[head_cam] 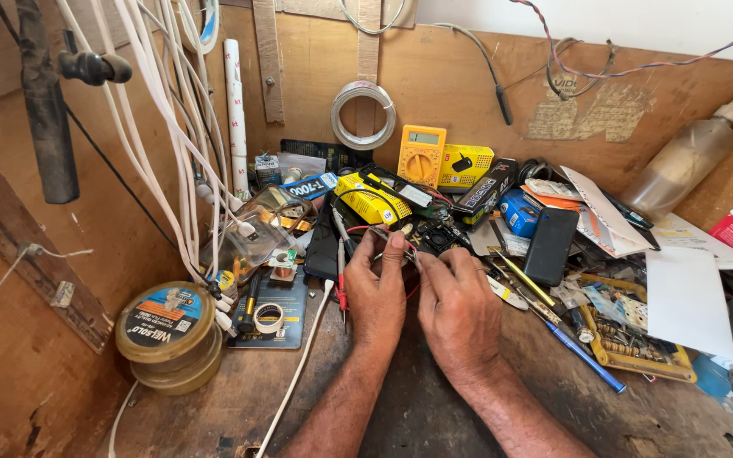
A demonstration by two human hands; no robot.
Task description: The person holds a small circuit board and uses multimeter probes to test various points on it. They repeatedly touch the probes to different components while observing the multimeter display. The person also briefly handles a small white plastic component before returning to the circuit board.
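Forearms enter from the near edge, meeting at centre. Left hand point(377, 293): grip pinched on a thin red wire point(358, 231), thumb and fingertips raised. Right hand point(460, 307): grip pinched on the same wire's end beside a small dark component point(434, 239); exact contact too small to tell.

Risks, judged: the fine wire could slip or snap under pull; loose probes point(341, 271) and screwdrivers point(583, 356) lie just beside the hands and could be knocked; crowded parts could snag the lead.

Counter point(434, 416): worn, stained wood, cluttered at far and right. Yellow multimeter point(422, 155) far centre; solder tins point(165, 335) near left; white cables point(171, 127) hanging left; plastic bottle point(685, 161) far right. Room: brown board walls.
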